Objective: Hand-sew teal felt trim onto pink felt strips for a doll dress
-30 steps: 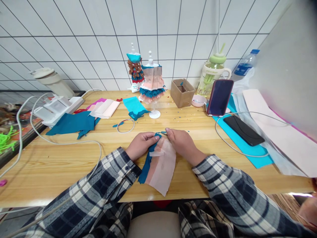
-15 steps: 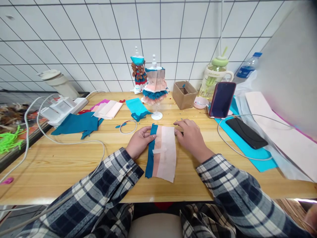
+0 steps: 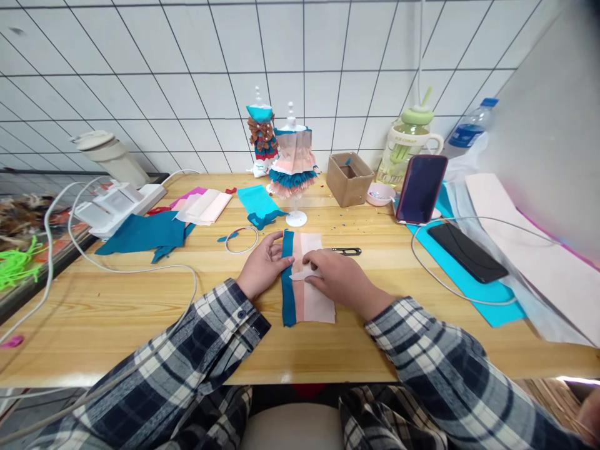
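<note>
A layered crepe paper piece (image 3: 298, 306), striped teal, peach and pale pink, lies on the wooden table in front of me. My left hand (image 3: 262, 265) grips its teal left edge, thumb on top and fingers curled at the side. Over the paper's middle, my right hand (image 3: 340, 281) pinches a small pale strip (image 3: 300, 274) between thumb and fingers. The strip's left end sticks out over the peach band. Just beyond the right hand lie black thread snips (image 3: 347, 251), partly hidden by it.
Two small dress forms stand behind, the nearer one (image 3: 295, 156) in ruffled paper. A cardboard box (image 3: 350, 181), a pink dish (image 3: 380, 194) and an upright phone (image 3: 419, 187) are at back right. A white ring (image 3: 242, 240) and teal paper (image 3: 145, 234) lie left; a cable (image 3: 192, 294) crosses there.
My right hand has moved left from beside the snips onto the paper and taken hold of the small pale strip. The snips have come into view. My left hand has stayed at the teal edge.
</note>
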